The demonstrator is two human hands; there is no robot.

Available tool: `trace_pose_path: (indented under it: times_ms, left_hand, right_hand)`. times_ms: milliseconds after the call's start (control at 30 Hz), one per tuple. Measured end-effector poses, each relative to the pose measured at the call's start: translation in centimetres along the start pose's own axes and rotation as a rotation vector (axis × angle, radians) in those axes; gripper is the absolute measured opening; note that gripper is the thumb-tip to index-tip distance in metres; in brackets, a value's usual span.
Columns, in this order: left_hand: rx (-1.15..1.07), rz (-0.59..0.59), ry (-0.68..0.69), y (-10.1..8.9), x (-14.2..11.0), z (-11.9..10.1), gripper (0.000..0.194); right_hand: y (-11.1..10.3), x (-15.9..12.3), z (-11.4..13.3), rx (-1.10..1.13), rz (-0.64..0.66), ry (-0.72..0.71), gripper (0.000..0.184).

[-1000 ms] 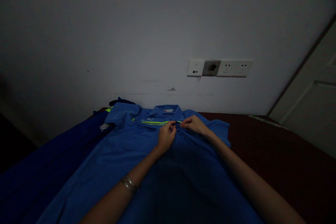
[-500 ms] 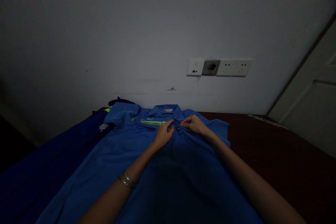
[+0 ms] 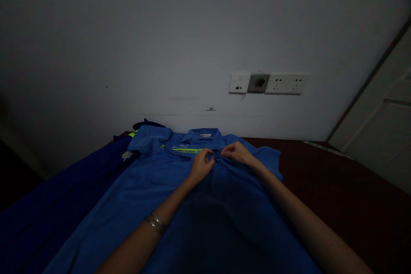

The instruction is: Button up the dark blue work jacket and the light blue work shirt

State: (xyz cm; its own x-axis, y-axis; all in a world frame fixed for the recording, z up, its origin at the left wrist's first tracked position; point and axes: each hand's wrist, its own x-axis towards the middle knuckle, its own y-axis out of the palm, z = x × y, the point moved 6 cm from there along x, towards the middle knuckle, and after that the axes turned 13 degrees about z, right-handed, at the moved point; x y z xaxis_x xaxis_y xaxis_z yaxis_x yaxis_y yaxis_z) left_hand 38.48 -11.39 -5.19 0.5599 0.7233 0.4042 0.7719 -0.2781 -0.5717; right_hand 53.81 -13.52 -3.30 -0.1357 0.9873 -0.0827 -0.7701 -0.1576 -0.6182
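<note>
A blue shirt (image 3: 154, 175) lies face up on the dark red surface (image 3: 314, 171), with its collar (image 3: 220, 139) close to the wall (image 3: 160, 43). The 2 hands are at the front of the shirt, just below the collar, where the cloth is bunched up. The right hand (image 3: 239, 153) has its fingertips pinched on the cloth, in about the same spot as 1 second ago. The left hand (image 3: 202, 165) is just beside it, with its thumb and finger a narrow way apart; I cannot tell if they hold any cloth. It has slid a little away from the right hand, and a bit of yellow that showed between them is now out of sight. A bright yellow stripe (image 3: 186, 150) crosses the chest, with white letters above it that are too blurry to read for sure. Inside the collar, a white label (image 3: 206, 135) has a red mark and tiny writing I cannot read. Silver bracelets (image 3: 156, 223) circle the left wrist. A darker blue garment (image 3: 80, 188) lies beside the shirt, and white sockets (image 3: 287, 83) sit on the wall.
</note>
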Motion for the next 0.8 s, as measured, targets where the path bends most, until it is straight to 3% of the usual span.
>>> trace_pose_path:
  times_ms: [200, 467, 633, 800]
  left_hand:
    - [-0.003, -0.151, -0.056, -1.6, 0.0, 0.7, 0.018]
    - [-0.465, -0.386, -0.419, -5.0, -0.3, 7.9, 0.019]
    - [-0.576, -0.413, -0.422, -5.8, -0.6, 9.4, 0.019]
    - [-0.487, -0.371, -0.412, -5.5, -0.6, 9.3, 0.015]
  right_hand:
    - [-1.3, -0.4, 0.3, -0.184, -0.106, -0.027, 0.026]
    - [-4.4, -0.9, -1.1, -0.342, -0.305, -0.010, 0.023]
    - [-4.0, -1.3, -2.5, -0.490, -0.342, 0.030, 0.025]
    - [-3.1, -1.2, -3.3, -0.513, -0.275, 0.079, 0.024]
